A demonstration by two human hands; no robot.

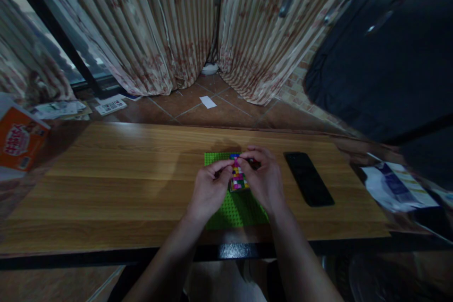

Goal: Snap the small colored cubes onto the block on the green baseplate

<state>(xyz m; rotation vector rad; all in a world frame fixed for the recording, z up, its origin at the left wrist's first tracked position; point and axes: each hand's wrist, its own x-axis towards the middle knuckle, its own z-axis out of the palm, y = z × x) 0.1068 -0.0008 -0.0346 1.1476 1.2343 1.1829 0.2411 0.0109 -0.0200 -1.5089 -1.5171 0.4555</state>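
Observation:
A green studded baseplate (226, 217) lies on the wooden table, partly covered by my hands. On it stands a small block of multicoloured building bricks (239, 182) in pink, yellow, white and blue. My left hand (209, 191) comes in from its left side with thumb and index finger pinched together. From the right, my right hand (264, 177) also pinches, its fingertips over the far end of the bricks. Between the two sets of fingertips shows a small pink building brick (236, 161). The fingers hide part of the stack.
A black phone (308, 179) lies on the table (116, 188) to the right. An orange-and-white box (23, 139) stands at the left. Papers (110, 104) and a white card (207, 102) are on the tiled floor beyond, before long curtains (184, 28). Packaging (398, 188) lies at far right.

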